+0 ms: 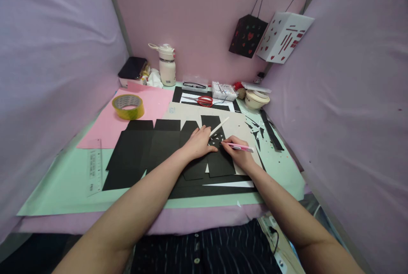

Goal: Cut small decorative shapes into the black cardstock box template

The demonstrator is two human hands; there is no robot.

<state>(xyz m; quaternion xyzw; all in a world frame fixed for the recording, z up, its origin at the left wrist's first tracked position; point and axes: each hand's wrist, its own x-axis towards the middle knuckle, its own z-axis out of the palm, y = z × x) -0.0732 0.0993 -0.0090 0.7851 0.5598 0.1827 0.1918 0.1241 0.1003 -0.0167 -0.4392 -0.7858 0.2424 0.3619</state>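
My left hand lies flat on a black card sheet cut in a box-net shape, its fingers spread and its thumb out to the right. Beside its fingertips is a slim white stick; whether the fingers touch it I cannot tell. My right hand is closed around a pink pen-like craft knife, its tip down on the right-hand panel of the black card. Small cut-out openings show pale there, between my two hands. A grey-white board lies under this part of the card.
A clear ruler and a yellow tape roll are at left, the tape on pink paper. Red-handled scissors and a white bottle stand further back. Black scraps lie at right. Two paper lanterns hang above.
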